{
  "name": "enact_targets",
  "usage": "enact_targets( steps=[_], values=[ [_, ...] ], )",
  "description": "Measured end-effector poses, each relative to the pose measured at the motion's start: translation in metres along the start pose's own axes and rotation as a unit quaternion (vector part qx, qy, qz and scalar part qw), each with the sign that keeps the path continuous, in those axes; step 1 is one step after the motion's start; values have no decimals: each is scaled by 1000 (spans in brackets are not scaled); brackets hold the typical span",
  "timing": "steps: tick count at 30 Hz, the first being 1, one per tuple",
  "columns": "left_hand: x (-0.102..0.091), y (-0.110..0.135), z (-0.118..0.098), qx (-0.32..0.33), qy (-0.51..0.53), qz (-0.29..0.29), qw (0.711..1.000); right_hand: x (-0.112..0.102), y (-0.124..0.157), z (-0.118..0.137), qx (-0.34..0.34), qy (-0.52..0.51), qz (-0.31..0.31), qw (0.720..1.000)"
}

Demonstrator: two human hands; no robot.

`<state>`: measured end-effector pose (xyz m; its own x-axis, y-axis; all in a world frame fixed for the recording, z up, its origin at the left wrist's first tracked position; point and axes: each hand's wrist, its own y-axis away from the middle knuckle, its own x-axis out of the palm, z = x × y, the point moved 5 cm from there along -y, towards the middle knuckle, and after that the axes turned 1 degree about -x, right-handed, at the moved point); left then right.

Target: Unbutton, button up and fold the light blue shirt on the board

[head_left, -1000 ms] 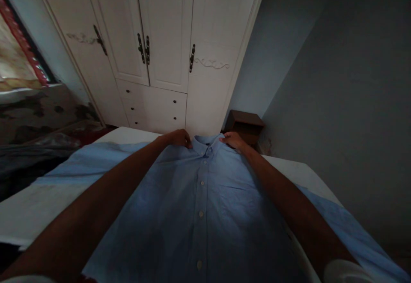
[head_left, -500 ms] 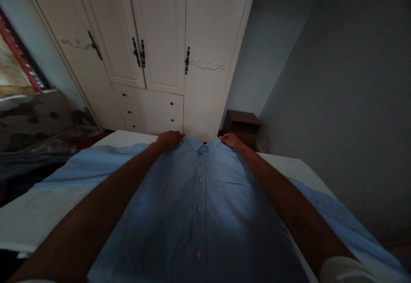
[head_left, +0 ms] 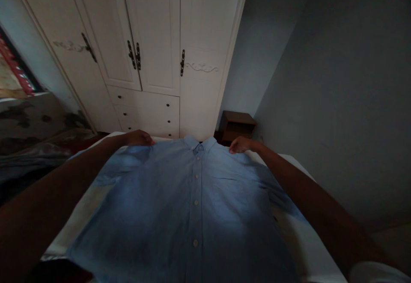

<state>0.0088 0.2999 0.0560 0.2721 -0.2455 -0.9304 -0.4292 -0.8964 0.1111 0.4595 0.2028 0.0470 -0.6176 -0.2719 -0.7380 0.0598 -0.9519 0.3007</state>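
Note:
A light blue button-up shirt (head_left: pixel 170 189) lies front side up, its collar (head_left: pixel 201 144) at the far end and the button placket running toward me. My left hand (head_left: pixel 140 138) is closed on the shirt's shoulder on the left. On the opposite shoulder, my right hand (head_left: pixel 241 144) pinches the cloth between thumb and fingers. Both sleeves stretch outward from the body, partly hidden under my forearms. A chest pocket shows on the right half.
Beneath the shirt is a white table (head_left: pixel 317 248). Beyond it stands a white wardrobe (head_left: pixel 154 30) with drawers, and a brown nightstand (head_left: pixel 237 124) beside the grey wall (head_left: pixel 346 103). Dark rumpled fabric (head_left: pixel 28 159) lies at the left.
My hands have moved apart from beside the collar out along the shoulders. The sleeves have been drawn in closer, and the view has shifted slightly.

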Motion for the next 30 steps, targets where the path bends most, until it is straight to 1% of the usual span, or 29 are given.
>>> enact_targets(
  steps=[2,3,6,7,10,12,13,15,19,20,21,22,25,27,30],
  values=[
    [3,0,-1,16,11,19,1000,2,-3,0,3,-4,-11,1000],
    [4,-1,-1,16,9,15,1000,3,-4,-1,4,-8,-20,1000],
    [-1,-5,4,-13,-19,-61,998,-1,-5,-8,15,-24,-64,998],
    [-2,-6,5,-20,-25,-76,997,-2,-4,-11,20,-30,-78,996],
    [-3,-5,13,-38,-40,-102,993,-5,1,-21,31,-47,-106,993],
    [-2,1,18,-47,-48,-109,992,-6,6,-27,36,-56,-116,991],
    [-2,5,21,-50,-48,-105,992,-7,9,-30,38,-59,-116,991],
    [-1,14,27,-53,-36,-79,995,-8,17,-35,43,-64,-107,991],
    [1,30,36,-39,-12,-4,999,-9,31,-47,37,-54,-36,997],
    [0,32,36,-33,-23,-2,999,-9,32,-50,30,-46,-22,998],
    [-1,33,36,-29,-39,-7,999,-10,33,-53,23,-34,-21,999],
    [-2,33,36,-28,-55,-21,998,-12,33,-56,18,-20,-35,999],
    [-4,35,31,-45,-95,-70,992,-19,28,-65,16,21,-117,993],
    [-3,41,29,-83,-125,-95,984,-21,26,-69,15,41,-155,987],
    [-7,55,31,-149,-156,-147,965,-22,29,-73,2,66,-183,981]
  ],
)
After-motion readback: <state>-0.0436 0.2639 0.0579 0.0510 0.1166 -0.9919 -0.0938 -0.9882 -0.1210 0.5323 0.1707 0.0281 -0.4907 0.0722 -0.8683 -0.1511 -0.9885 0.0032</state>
